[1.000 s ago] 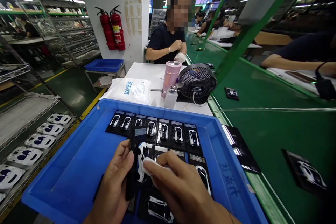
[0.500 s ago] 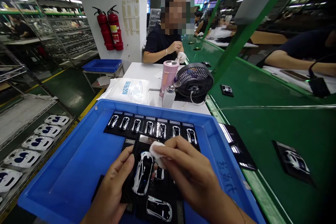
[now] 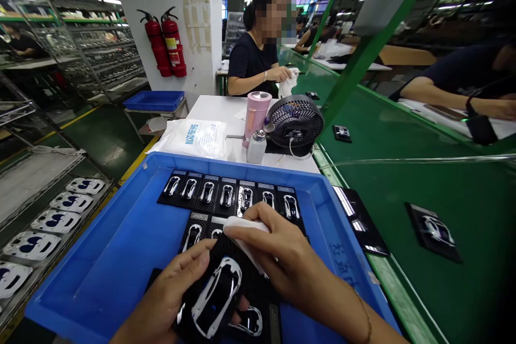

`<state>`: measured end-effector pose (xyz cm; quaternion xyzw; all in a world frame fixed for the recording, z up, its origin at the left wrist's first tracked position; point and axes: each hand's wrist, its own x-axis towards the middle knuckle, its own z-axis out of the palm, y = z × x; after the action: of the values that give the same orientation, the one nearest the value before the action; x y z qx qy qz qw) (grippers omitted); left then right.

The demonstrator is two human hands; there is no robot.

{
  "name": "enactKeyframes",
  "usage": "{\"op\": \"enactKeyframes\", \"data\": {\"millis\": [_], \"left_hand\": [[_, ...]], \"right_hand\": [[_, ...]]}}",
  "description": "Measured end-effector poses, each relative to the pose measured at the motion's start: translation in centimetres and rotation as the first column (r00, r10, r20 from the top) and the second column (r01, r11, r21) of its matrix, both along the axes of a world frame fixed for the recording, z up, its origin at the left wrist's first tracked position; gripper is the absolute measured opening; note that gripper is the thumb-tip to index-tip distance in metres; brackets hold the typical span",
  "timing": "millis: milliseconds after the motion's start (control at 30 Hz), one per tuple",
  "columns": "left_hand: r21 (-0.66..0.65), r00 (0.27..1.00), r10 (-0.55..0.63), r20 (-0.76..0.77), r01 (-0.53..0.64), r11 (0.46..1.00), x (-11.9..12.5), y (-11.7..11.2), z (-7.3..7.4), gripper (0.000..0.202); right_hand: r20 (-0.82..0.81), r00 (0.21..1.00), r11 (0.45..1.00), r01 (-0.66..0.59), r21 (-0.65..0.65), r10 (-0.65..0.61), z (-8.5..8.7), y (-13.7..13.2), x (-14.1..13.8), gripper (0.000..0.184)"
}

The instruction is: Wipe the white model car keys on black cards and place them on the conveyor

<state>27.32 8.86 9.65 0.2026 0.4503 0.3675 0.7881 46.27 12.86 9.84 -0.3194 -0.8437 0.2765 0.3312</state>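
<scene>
Wiping in hand, by my reading. Left hand [image 3: 169, 295] pinches a black card [image 3: 220, 290] bearing a white car shape, thumb on its face, fingers curled beneath. The card is tilted and held just above the blue tray [image 3: 100, 258]. Right hand [image 3: 290, 263] pinches a white cloth [image 3: 242, 231] between thumb and fingers, pressed to the card's far edge.

Position: card sits over the near middle of the tray, above another card [image 3: 250, 322] lying flat. Two rows of like cards [image 3: 226, 193] lie further back in the tray.

Judgement: cloth covers only the upper edge; most of the car shape is uncovered. A stroke down the face would call for a firm left pinch, thumb clear of the cloth's path, and light, even pressure.

Beyond the tray, on the white surface [image 3: 217, 110]: bag [image 3: 197, 138], bottle [image 3: 257, 148], pink cup [image 3: 255, 113], fan [image 3: 295, 124]. Green belt [image 3: 403, 183] to the right carries more cards. Another person [image 3: 256, 62] works at the far end.
</scene>
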Motion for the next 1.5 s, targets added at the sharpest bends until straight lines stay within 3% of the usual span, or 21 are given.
{"op": "enactKeyframes", "data": {"millis": [133,300,433,500,667,800,900,1000,1100,1300,1400,1500], "left_hand": [[0.047,0.995,-0.094,-0.027,0.095,0.994,-0.7,0.2,0.2,0.029],[0.037,0.984,-0.175,-0.022,0.176,0.984,-1.2,0.3,0.3,0.027],[0.058,0.991,-0.126,-0.052,0.129,0.990,-1.8,0.4,0.5,0.028],[0.069,0.995,-0.080,-0.064,0.084,0.994,-2.1,0.5,0.6,0.029],[0.063,0.996,0.009,-0.094,-0.003,0.998,-2.0,0.6,0.7,0.034],[0.036,0.992,0.031,-0.120,-0.027,0.999,-1.3,0.3,0.5,0.034],[0.032,0.991,0.056,-0.125,-0.052,0.998,-1.0,0.1,0.3,0.033],[0.039,0.986,0.087,-0.141,-0.082,0.996,-1.3,0.0,0.3,0.037],[0.049,0.979,0.149,-0.142,-0.143,0.988,-1.9,0.4,0.3,0.041],[0.050,0.941,0.295,0.166,-0.307,0.950,-2.0,1.7,-0.3,0.045],[-0.051,0.890,0.371,0.263,-0.371,0.927,-1.6,2.1,-0.7,0.054],[-0.136,0.833,0.470,0.291,-0.450,0.883,-1.1,2.4,-0.8,0.049]], "right_hand": [[0.031,0.995,0.989,-0.094,-0.112,0.098,0.2,0.0,0.4,0.032],[-0.085,0.993,0.991,-0.085,-0.098,0.077,0.3,0.1,-0.3,0.033],[-0.045,0.989,0.967,-0.150,-0.206,0.144,0.6,0.2,0.6,0.033],[0.011,0.993,0.970,-0.116,-0.213,0.121,0.7,0.3,1.4,0.030],[-0.100,0.992,0.996,0.068,-0.056,-0.073,0.9,0.4,2.0,0.027],[-0.191,0.980,0.997,0.064,0.040,-0.056,0.7,0.1,0.2,0.031],[-0.011,0.999,0.984,0.039,0.173,-0.037,0.0,-0.2,-0.9,0.036],[0.200,0.971,0.939,0.059,0.339,-0.133,-0.7,-0.3,-0.8,0.036],[0.271,0.939,0.908,0.086,0.410,-0.211,-1.2,-0.3,0.2,0.036],[0.054,0.988,0.972,0.129,0.197,-0.142,-1.1,-0.4,0.6,0.036],[-0.098,0.992,0.991,0.090,0.099,-0.081,-0.8,-0.5,-0.1,0.034],[-0.206,0.977,0.998,0.062,0.014,-0.058,-0.8,-0.5,-0.6,0.032]]}}
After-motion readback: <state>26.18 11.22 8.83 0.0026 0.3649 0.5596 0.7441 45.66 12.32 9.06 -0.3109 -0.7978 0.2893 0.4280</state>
